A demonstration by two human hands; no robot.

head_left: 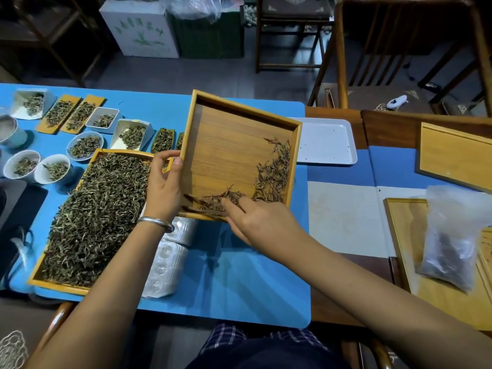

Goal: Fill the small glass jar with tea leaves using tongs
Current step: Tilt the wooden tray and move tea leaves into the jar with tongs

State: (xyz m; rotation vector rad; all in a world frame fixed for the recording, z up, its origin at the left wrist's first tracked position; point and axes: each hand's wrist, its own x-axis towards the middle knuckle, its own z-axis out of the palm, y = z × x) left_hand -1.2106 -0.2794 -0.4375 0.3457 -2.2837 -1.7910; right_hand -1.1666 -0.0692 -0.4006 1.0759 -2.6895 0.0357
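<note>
Gripping the left rim of a square bamboo tray (229, 145), the left hand (163, 187) holds it tilted above the desk (239, 288), thumb curled over the rim. The right hand (262, 225) reaches over the tray's near edge, fingers fairly straight and touching the dark tea leaves (269, 174) gathered along its right side and near corner. The rest of the tray floor is bare wood. No jar or tongs can be made out.

Below the hands lies open blue mat, with clear plastic packaging (170, 257) just left of it. A large tray (98, 217) heaped with greenish leaves sits to the left, touching the left wrist's side of the scene. Beyond it stand small cups (22, 166) and bowls holding leaves. A white tray (326, 141) lies behind right; a plastic bag (450, 243) rests far right.
</note>
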